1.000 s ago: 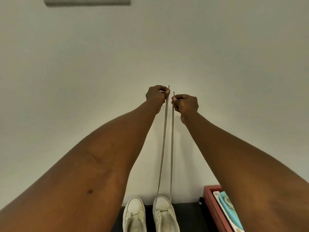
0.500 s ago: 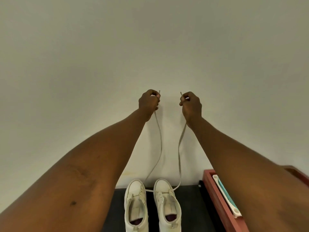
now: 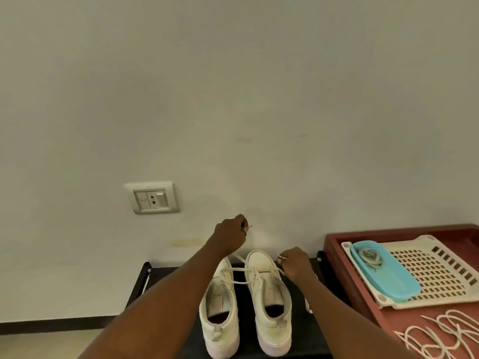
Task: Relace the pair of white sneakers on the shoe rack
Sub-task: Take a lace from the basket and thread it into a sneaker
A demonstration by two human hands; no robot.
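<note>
A white lace (image 3: 237, 281) runs through the front eyelets of the right sneaker (image 3: 270, 304), crossing the narrow gap to the left sneaker (image 3: 220, 317). The pair stands side by side at lower centre of the frame, toes close to the wall (image 3: 233, 99), on a black shoe rack (image 3: 302, 330).

The left hand (image 3: 230, 237) pinches one lace end above the toes. The right hand (image 3: 295, 263) pinches the other end, low beside the right sneaker's toe.

A strip of bare rack shows right of the shoes, up to its right edge. Just beside that edge sits a red tray (image 3: 337, 260) holding a white perforated basket (image 3: 445, 273), a blue dish (image 3: 396, 281) and loose laces (image 3: 440, 332). A wall socket (image 3: 154, 198) sits centre left.
</note>
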